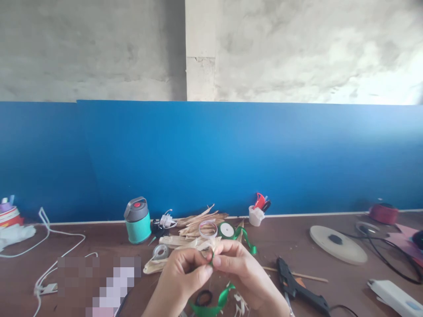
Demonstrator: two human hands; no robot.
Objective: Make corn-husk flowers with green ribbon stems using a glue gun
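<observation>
Along the brown tabletop [280, 240], left to right:

Far left: red-and-white container [9, 216]; crumpled white plastic or tissue [15, 236]; white cable [68, 233], looped.

Left of centre: teal flask [138, 230] with grey handled lid, upright; white charger plug [167, 219]; clear tape roll [160, 252], among dried husks [194, 229].

Centre: left hand [187, 273] and right hand [239, 266], brought together, fingertips pinching one small green piece [212, 259], probably ribbon. Whether it is knotted, wrapped or merely folded cannot be told, fingers covering most of it. Beyond, ribbon spool [227, 230], its green tail unwound. Nearer, a loose green ribbon length [211, 311] beside a black ring [204, 298], with pale scraps [241, 304].

Progress, as judged: handwork on the green piece under way, not finished; ribbon drawn off the spool and scraps made; the piece not yet set down, loose ribbon and husks left over.

Right: white cup [256, 216] of pens and a red-handled tool; thin wooden stick [312, 276]; black glue gun [297, 286], lying unheld; pale disc [339, 251] with dark knob; white device [395, 297], cut by the frame; pink paper [405, 241].
</observation>
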